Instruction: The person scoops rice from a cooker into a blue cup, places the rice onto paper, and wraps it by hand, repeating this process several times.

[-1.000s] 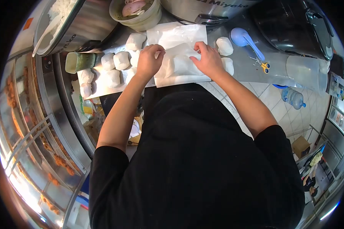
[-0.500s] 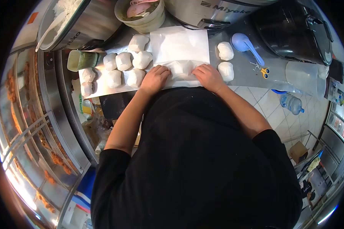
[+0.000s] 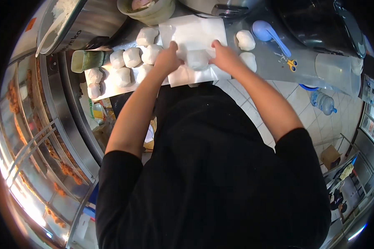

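Observation:
A white lump [image 3: 197,60] lies in the middle of a sheet of white wrapping paper [image 3: 193,31], partly covered by it. My left hand [image 3: 168,59] grips the paper on the left of the lump, thumb pointing away from me. On the other side my right hand [image 3: 225,57] holds the paper in the same way, its fingertips close to the lump. Several white paper-wrapped bundles [image 3: 132,57] sit to the left of my left hand. Two more bundles [image 3: 245,40] stand to the right, one partly behind my right wrist.
A green container [image 3: 87,61] stands at the counter's left. At the back are a rice cooker with rice [image 3: 61,20], a tub [image 3: 147,10] and a black appliance [image 3: 316,25]. A blue scoop [image 3: 274,37] and yellow-handled scissors [image 3: 292,65] lie on the right.
My hands have moved away from the counter's near edge, to either side of the lump. The paper's near part now lies flatter toward me, and the view has shifted slightly.

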Motion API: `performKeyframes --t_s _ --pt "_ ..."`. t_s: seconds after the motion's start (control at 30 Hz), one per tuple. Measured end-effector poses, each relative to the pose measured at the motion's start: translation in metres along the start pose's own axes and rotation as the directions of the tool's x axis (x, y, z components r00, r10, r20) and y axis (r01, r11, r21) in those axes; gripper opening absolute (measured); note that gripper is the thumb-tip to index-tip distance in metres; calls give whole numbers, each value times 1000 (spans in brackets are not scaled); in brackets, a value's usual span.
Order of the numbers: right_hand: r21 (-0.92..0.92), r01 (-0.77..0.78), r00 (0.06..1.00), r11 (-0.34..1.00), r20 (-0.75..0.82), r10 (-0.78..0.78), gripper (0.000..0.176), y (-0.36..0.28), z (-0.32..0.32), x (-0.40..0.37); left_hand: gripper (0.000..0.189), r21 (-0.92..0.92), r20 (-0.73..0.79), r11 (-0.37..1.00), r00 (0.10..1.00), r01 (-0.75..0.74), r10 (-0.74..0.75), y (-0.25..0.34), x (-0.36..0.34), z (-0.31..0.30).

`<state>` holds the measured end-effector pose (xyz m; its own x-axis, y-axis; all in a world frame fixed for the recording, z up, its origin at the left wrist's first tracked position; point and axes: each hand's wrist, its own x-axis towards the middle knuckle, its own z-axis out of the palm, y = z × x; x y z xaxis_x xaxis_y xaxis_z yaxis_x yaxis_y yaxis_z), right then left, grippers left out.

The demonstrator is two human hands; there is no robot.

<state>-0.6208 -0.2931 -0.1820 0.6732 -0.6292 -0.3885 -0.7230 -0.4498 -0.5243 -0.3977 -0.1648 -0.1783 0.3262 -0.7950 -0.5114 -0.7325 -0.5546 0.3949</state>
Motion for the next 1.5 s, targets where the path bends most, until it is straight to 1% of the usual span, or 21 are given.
performKeyframes --t_s 0.03,0.1,0.23,0.3,0.33,0.43,0.53,0.63,0.73,0.8,0.87,0.9,1.0,1.07,1.13,1.2,1.23,1.27,1.4,1.43,1.5 --pt "6 -7 1000 1000 0 7 27 -6 -3 10 32 5 7 1000 1000 -3 3 11 6 -6" --pt "-339 178 980 924 141 -137 21 -18 -13 24 29 351 101 933 994 -84 51 33 17 -15" --pt "-358 224 975 906 95 -203 18 -19 -1 14 26 368 -20 925 994 -94 110 29 10 1" --pt "-37 53 996 998 69 -50 13 -21 -2 -10 17 -27 -49 998 997 -62 61 12 3 11" --pt "-32 47 996 998 77 -44 13 -19 8 -20 17 -27 -38 998 998 -59 58 6 -5 21" --pt "118 212 902 970 -406 -148 20 -3 58 -48 3 -123 -457 970 879 -210 133 10 -38 47" --pt "149 301 814 942 -555 -172 35 -7 79 -73 14 -309 -525 915 849 -258 63 6 -55 72" --pt "-25 192 882 981 -434 -184 43 -22 75 -82 30 -91 -567 952 801 -291 190 28 -71 80" --pt "-175 121 921 977 -347 -177 38 -26 73 -79 43 -328 -443 915 894 -234 70 45 -71 79" --pt "-213 83 942 973 -302 -146 37 -26 71 -82 40 -273 -557 906 821 -324 125 47 -56 74" --pt "-245 91 961 965 -234 -150 33 -25 66 -83 48 -628 -69 777 990 54 -124 65 -54 38" --pt "-241 79 961 967 -240 -138 33 -23 67 -84 60 -663 -143 748 976 30 -166 68 -48 43" --pt "-219 44 972 975 -215 -92 31 -22 63 -80 66 -466 -226 885 967 3 -122 80 -37 37" --pt "-96 10 977 995 -212 -31 33 -24 58 -80 57 -353 -114 935 989 47 -93 77 -32 29" --pt "-46 -44 977 998 -212 33 35 -31 36 -90 45 -678 154 721 987 143 -50 50 0 54" --pt "55 -45 928 998 -367 62 39 -30 17 -112 35 -955 174 232 983 182 -56 73 -20 51" --pt "196 20 877 980 -474 77 43 -27 8 -128 35 -967 253 78 954 243 161 85 -28 41" --pt "220 59 833 974 -549 74 46 -24 -5 -146 36 -971 216 -55 955 231 202 121 -57 29" --pt "468 383 677 797 -729 102 49 8 -68 -235 48 -948 195 -143 875 283 443 222 -103 45" --pt "448 435 647 781 -759 74 46 28 -79 -254 57 -911 145 -232 792 340 593 249 -109 51" --pt "453 456 618 766 -780 94 45 63 -94 -293 60 -909 169 -192 748 370 641 303 -123 73"
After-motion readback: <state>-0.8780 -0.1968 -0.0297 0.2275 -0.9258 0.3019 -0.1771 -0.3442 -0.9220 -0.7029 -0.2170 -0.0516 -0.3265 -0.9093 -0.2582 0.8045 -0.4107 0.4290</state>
